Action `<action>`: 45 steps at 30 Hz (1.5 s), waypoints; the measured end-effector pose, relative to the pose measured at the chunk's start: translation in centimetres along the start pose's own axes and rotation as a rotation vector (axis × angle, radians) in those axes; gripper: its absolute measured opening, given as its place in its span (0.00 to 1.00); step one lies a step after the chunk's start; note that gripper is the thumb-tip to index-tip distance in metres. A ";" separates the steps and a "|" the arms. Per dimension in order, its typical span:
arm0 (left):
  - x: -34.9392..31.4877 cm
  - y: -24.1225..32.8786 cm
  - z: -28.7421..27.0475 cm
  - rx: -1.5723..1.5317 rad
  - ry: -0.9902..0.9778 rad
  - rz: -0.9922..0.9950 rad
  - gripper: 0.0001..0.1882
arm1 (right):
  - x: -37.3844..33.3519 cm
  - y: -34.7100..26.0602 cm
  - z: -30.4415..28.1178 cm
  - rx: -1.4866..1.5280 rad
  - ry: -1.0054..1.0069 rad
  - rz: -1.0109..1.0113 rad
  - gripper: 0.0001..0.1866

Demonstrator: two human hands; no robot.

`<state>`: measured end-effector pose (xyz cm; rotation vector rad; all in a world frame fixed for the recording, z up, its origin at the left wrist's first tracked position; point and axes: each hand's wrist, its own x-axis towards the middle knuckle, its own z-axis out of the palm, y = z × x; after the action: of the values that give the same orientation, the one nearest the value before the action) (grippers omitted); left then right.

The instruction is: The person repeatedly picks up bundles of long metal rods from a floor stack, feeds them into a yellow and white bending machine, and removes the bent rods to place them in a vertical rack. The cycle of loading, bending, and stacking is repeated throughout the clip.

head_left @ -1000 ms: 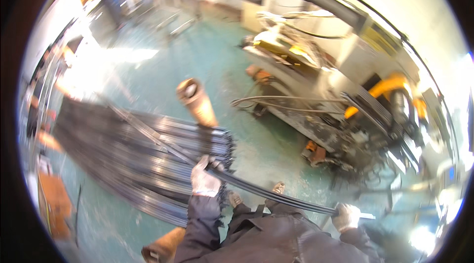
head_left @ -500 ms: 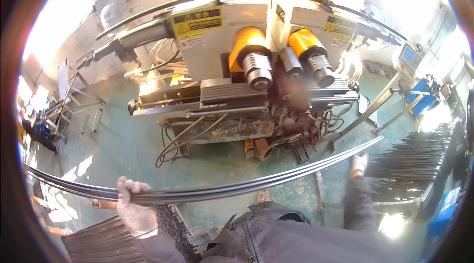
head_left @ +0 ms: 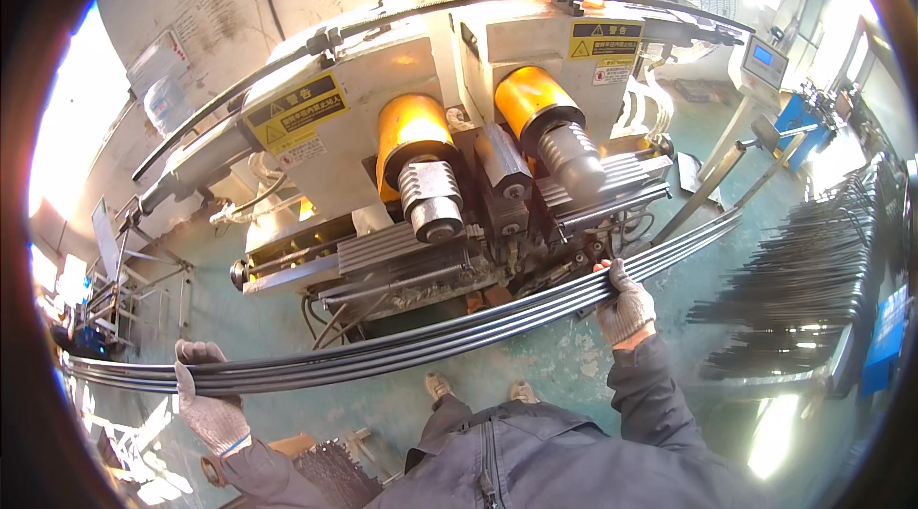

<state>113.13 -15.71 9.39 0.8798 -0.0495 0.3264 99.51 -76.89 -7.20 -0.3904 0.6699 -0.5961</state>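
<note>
I hold a long bundle of thin dark metal rods (head_left: 421, 345) level in front of my body, bowed slightly by the lens. My left hand (head_left: 206, 394), in a grey knit glove, grips the bundle near its left end. My right hand (head_left: 623, 302), also gloved, grips it right of the middle. The rods run from the far left edge to the upper right, past my right hand. Just behind the bundle stands a grey machine (head_left: 382, 127) with two orange-capped ribbed rollers (head_left: 426, 179) facing me.
A rack of more dark rods (head_left: 813, 280) sticks out at the right. Metal frames and stands (head_left: 124, 270) fill the left side. A control box on a post (head_left: 765, 64) stands at the upper right. My feet (head_left: 478, 387) rest on green concrete floor.
My view has swung from the rod pile on the floor round to the machine. The bundle has risen and now lies closer to the rollers, with both hands still on it.
</note>
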 end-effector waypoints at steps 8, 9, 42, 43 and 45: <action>10.5 -5.6 -8.9 0.089 0.024 -0.115 0.14 | 0.0 7.2 10.5 0.014 -0.087 -0.176 0.14; 11.6 -6.3 -9.5 0.077 0.059 -0.145 0.14 | 0.1 8.1 11.5 0.073 -0.158 -0.174 0.15; 17.3 -20.8 -7.2 0.049 -0.001 -0.484 0.21 | 11.8 15.7 14.6 -0.382 0.120 -0.378 0.18; 17.0 -21.3 -6.9 0.020 -0.067 -0.485 0.20 | 11.5 15.6 15.0 -0.317 0.151 -0.356 0.18; 16.8 -22.4 -6.5 0.179 -0.108 -0.512 0.20 | 10.7 15.5 15.5 -0.271 0.200 -0.317 0.16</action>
<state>135.20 -19.66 -8.57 1.0524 0.1060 -0.1988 122.63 -69.42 -8.93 -0.7044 0.8931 -0.8565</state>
